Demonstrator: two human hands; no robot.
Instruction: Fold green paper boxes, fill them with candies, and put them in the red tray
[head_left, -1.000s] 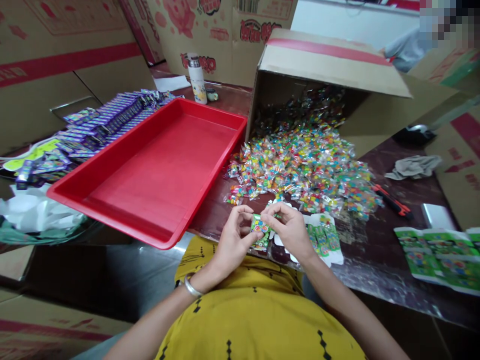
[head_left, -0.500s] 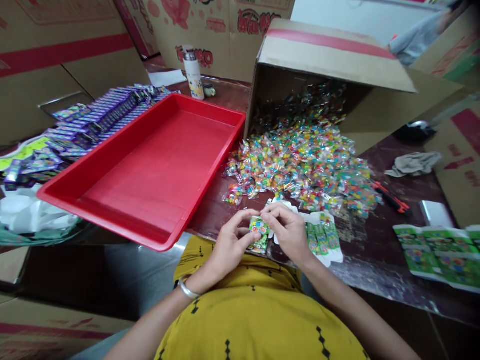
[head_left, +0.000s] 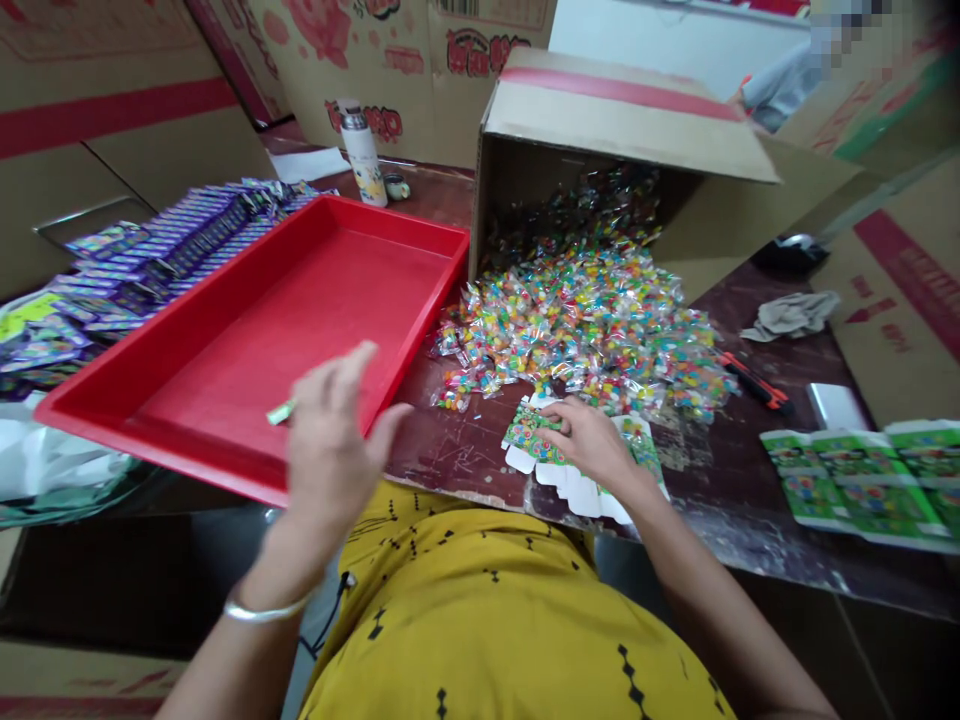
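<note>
My left hand (head_left: 330, 430) is over the near end of the red tray (head_left: 442, 290), fingers spread and somewhat blurred. Just past its fingers shows a small green candy box (head_left: 280, 412), mostly hidden by the hand; whether it lies on the tray floor or is in the air I cannot tell. At the table edge, my right hand (head_left: 589, 438) has thumb and fingers closed on a flat green carton (head_left: 523, 425), one of several overlapping flattened cartons with white flaps. Behind them spreads a heap of clear bags of coloured candies (head_left: 592, 310).
The bags spill from a tipped cardboard box (head_left: 637, 95). Left of the tray lie rows of purple packets (head_left: 187, 230). A bottle (head_left: 363, 155) and a small cup (head_left: 396, 187) stand behind. Rightward are a red-black cutter (head_left: 756, 383), a cloth (head_left: 791, 315) and more green cartons (head_left: 862, 480).
My left hand has left the filled-out green candy box position at my lap and swung left over the tray, opening. My right hand has come down onto the flat cartons. The view has shifted slightly.
</note>
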